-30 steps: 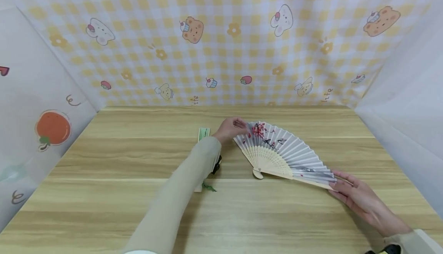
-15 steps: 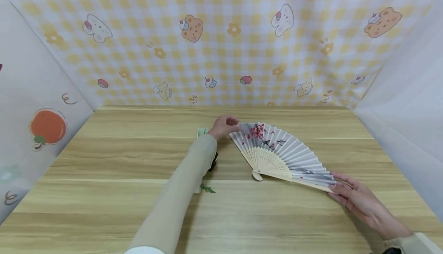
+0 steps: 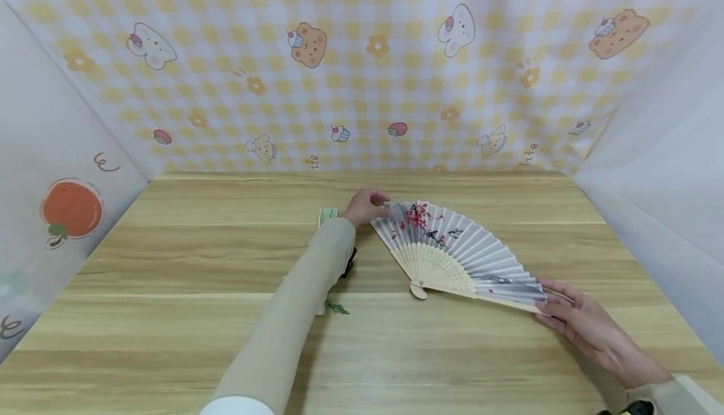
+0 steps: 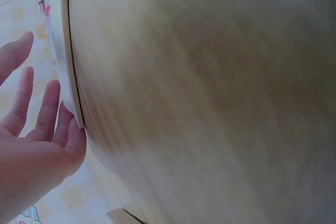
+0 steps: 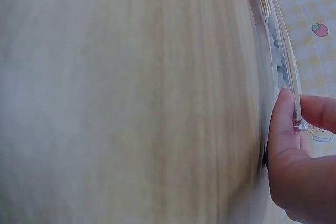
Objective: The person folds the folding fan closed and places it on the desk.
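A folding fan [image 3: 441, 251] lies spread on the wooden table, its pale leaf printed with red blossoms and its slatted ribs meeting at a rivet near the front. My left hand [image 3: 366, 207] is at the fan's left end; in the left wrist view its fingers [image 4: 48, 111] are extended, the lowest touching the tip of the outer rib. With my right hand [image 3: 591, 330] I pinch the right end of the fan; the right wrist view has the outer rib between thumb and finger [image 5: 283, 114]. My left forearm partly covers a narrow strip with a green end [image 3: 328, 214].
A small green sprig-like piece [image 3: 337, 307] lies beside the strip's near end, right of my left sleeve [image 3: 294, 308]. Yellow checked cloth [image 3: 362, 88] hangs behind the table [image 3: 170, 245]. White sheets stand at both sides.
My left hand has shifted slightly left, and the fan's left edge has gone with it, so the fan is spread a little wider. My right hand keeps its hold. The head view has shifted slightly.
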`<state>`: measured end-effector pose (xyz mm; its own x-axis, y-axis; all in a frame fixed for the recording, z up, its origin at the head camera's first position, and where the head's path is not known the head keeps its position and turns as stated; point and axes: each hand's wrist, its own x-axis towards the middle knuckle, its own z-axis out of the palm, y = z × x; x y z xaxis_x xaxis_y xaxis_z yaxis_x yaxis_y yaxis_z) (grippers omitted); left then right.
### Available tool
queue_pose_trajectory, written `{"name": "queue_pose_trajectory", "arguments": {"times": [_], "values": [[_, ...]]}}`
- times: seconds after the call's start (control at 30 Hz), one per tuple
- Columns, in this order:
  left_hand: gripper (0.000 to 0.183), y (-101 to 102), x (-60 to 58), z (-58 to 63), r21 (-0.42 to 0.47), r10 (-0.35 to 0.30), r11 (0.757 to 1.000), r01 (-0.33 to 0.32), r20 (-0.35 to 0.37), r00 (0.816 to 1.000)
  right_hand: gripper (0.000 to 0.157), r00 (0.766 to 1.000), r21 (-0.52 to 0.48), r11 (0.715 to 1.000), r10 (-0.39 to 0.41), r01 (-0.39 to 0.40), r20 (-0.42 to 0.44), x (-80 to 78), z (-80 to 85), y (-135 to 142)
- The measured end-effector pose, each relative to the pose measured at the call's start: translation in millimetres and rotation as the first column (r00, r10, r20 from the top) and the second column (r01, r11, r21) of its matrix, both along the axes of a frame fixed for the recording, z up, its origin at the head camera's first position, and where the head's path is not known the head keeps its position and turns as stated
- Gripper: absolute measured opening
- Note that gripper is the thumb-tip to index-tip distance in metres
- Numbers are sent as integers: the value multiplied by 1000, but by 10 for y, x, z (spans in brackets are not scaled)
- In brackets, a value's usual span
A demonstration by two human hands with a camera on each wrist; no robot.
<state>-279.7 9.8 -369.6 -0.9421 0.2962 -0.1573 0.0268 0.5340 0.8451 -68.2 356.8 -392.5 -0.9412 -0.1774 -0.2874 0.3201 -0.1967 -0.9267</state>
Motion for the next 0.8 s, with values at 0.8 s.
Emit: {"name": "queue_pose_trajectory", "arguments": {"times": [0.8], "values": [[39,-11,-20,1,-9,-2,1000,3,52,999,31,1000,1,1000,-4,4,4,1,1,-8]]}}
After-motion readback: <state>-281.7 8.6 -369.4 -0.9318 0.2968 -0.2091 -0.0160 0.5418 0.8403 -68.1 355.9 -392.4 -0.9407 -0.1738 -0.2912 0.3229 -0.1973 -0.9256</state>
